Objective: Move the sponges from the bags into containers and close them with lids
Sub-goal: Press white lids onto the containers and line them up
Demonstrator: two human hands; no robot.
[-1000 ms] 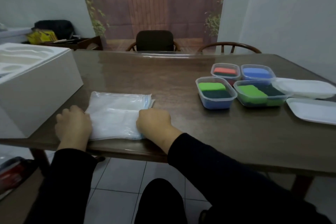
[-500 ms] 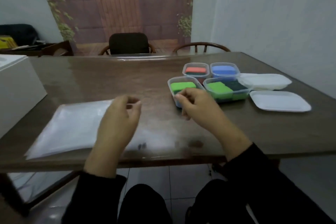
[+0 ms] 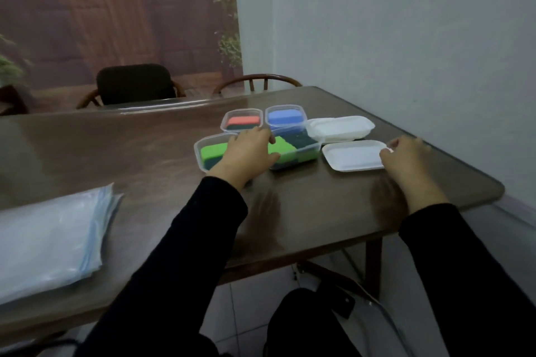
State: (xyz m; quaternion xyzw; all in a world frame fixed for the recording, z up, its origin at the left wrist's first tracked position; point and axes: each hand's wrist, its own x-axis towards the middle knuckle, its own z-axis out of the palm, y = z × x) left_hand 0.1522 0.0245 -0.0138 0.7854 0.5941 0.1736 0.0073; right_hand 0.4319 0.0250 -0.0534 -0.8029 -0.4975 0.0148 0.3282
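Note:
Four clear containers stand at the table's far right. One holds a red sponge (image 3: 242, 120), one a blue sponge (image 3: 285, 116), and the two nearer ones hold green sponges (image 3: 210, 151) (image 3: 295, 148). My left hand (image 3: 246, 151) lies palm down, fingers spread, across the near-left container (image 3: 200, 158) and the rim of the near-right one. A single white lid (image 3: 352, 156) lies flat to the right of them. My right hand (image 3: 406, 153) has its fingers curled on that lid's right edge. A stack of white lids (image 3: 339, 127) sits just behind it.
A pile of empty clear plastic bags (image 3: 49, 240) lies at the near left of the brown table (image 3: 145, 159). The table's right edge and rounded corner (image 3: 493, 191) are close to my right hand. Two chairs (image 3: 133, 84) stand behind the table, and a wall is on the right.
Both hands left the bag pile and moved right. My left hand now rests on the near containers. My right hand went past them to the single lid's edge. The view turned right.

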